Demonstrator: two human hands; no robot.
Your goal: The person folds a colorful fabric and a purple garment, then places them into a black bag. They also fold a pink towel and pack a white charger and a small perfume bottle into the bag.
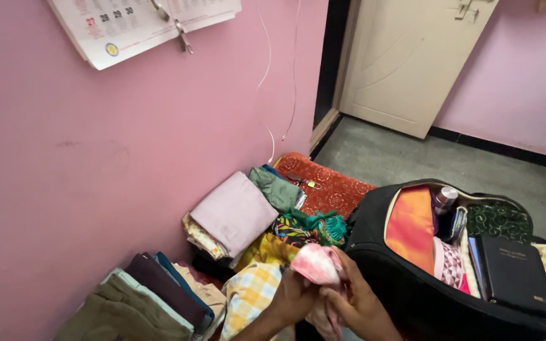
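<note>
At bottom centre, the left hand (295,293) and right hand (355,306) both pinch a pink cloth (318,264): light, soft, limp, likely best gathered by its bunched middle

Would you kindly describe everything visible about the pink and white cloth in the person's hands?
The pink and white cloth looks like soft, mottled fabric, bunched into a rounded wad on top with a loose tail hanging down between the wrists. The left hand grips it from the left and the right hand from the right. It is held just above the yellow checked cloth, beside the open black suitcase.
</note>
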